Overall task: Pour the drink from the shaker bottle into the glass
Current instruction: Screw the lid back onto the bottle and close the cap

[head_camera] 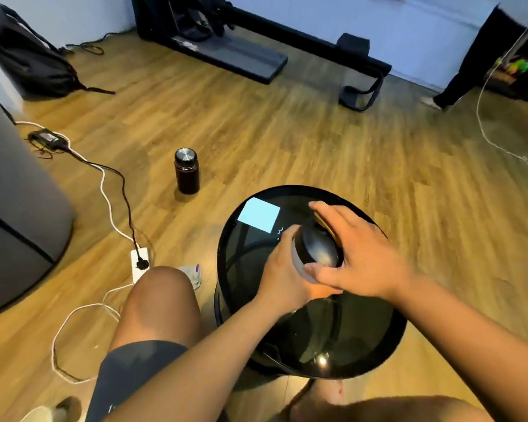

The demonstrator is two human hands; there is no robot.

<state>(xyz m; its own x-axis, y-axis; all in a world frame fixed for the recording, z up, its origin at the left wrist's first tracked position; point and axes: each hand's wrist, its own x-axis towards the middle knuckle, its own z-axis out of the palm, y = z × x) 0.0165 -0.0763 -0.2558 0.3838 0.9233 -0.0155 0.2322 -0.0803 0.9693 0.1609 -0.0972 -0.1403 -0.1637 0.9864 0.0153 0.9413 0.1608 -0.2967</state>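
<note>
A shaker bottle with a black domed lid (317, 248) and a pale translucent body stands on a round black glass table (247, 284). My left hand (282, 269) wraps around the bottle's body from the left. My right hand (360, 254) lies over the lid from the right, thumb at the near side and fingers curled over the far side. A yellow-gold part of the lid shows under my right fingers. No glass is visible; my hands hide whatever stands behind the bottle.
A light blue square of paper (259, 217) lies on the table's far left. A dark flask (186, 170) stands on the wooden floor beyond. Cables and a power strip (139, 263) run along the left by my knee. Another person's legs (470, 56) stand far right.
</note>
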